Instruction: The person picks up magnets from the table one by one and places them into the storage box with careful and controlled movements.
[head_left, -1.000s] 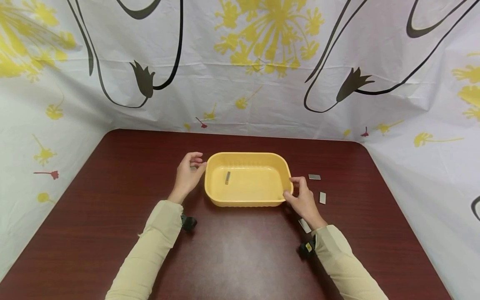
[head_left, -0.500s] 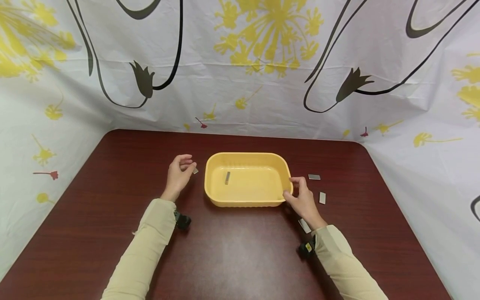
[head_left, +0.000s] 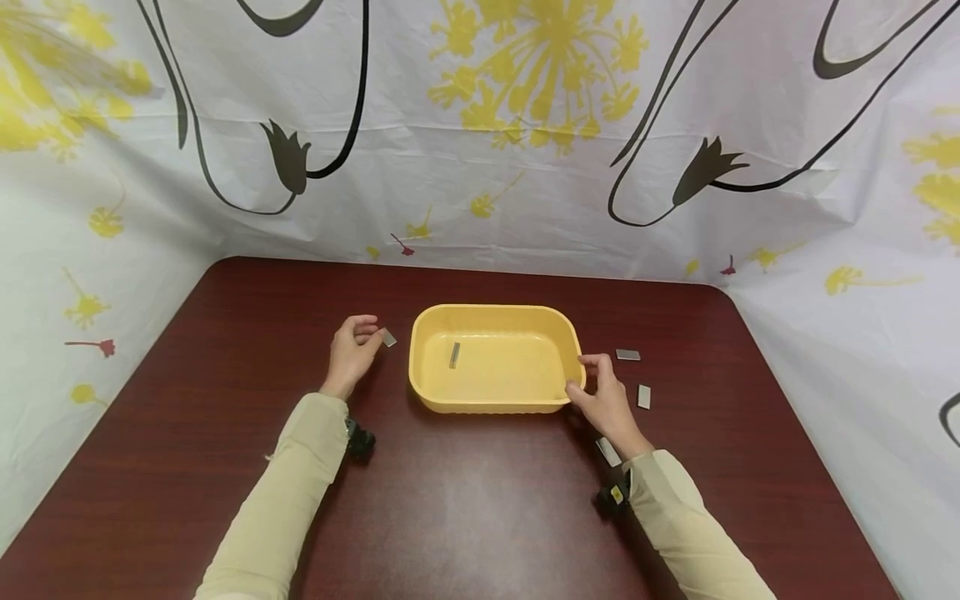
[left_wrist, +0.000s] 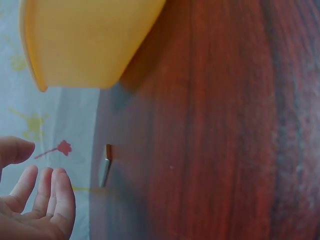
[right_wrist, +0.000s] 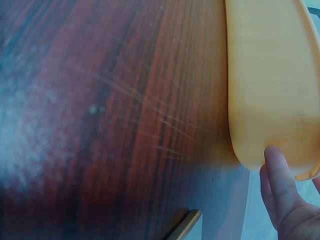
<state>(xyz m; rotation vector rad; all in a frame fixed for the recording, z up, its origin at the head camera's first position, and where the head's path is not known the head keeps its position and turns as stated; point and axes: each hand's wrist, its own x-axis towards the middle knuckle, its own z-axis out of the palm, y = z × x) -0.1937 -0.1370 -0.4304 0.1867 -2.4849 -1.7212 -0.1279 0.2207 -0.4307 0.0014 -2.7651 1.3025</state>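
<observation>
A yellow plastic tray (head_left: pixel 497 408) sits on the table, with a small grey rectangular piece (head_left: pixel 455 355) lying inside toward its left end. My right hand (head_left: pixel 606 400) holds the tray's right end. In the right wrist view its thumb (right_wrist: pixel 279 167) lies against the outer wall. My left hand (head_left: pixel 352 354) is left of the tray, loosely bent, with a gap between thumb and fingers. Just beyond its fingertips a flat grey piece (head_left: pixel 388 337) lies on the table; the left wrist view shows this thin piece (left_wrist: pixel 105 172) apart from the fingers.
Right of the tray are two grey pieces, a horizontal piece (head_left: pixel 627 355) and an upright piece (head_left: pixel 644 397). A third piece (head_left: pixel 608 452) lies beneath the right wrist. The dark red-brown table (head_left: pixel 465 517) meets a patterned white cloth (head_left: pixel 525 208) behind.
My left hand has moved left from the tray's left rim, and the grey piece beside it shows more fully. The right hand and the tray stay in place.
</observation>
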